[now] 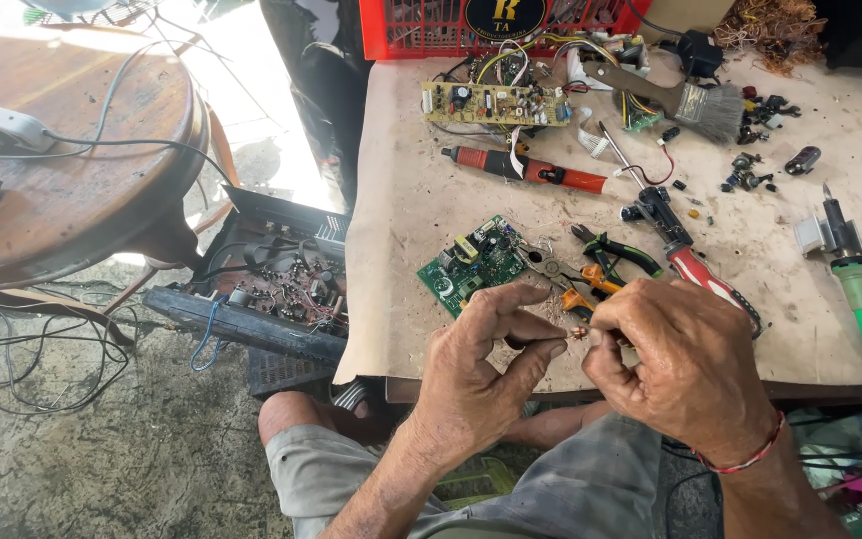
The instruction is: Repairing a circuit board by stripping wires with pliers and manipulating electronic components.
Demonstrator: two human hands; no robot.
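My left hand (486, 359) and my right hand (675, 364) meet above the near edge of the workbench (401, 299). Between their fingertips they pinch a tiny copper-coloured part (578, 333). Just beyond my fingers lies a small green circuit board (473, 264). Beside it rest orange-handled pliers (569, 284) and green-handled cutters (616, 250). A red-handled screwdriver (685, 258) lies right of them, its handle partly behind my right hand.
A yellow circuit board (496, 103), a red and black tool (526, 170), a paintbrush (685, 100) and small loose parts lie farther back. A green soldering iron (855, 279) sits at right. An opened device (271, 284) lies on the floor beside a round wooden table (72, 170).
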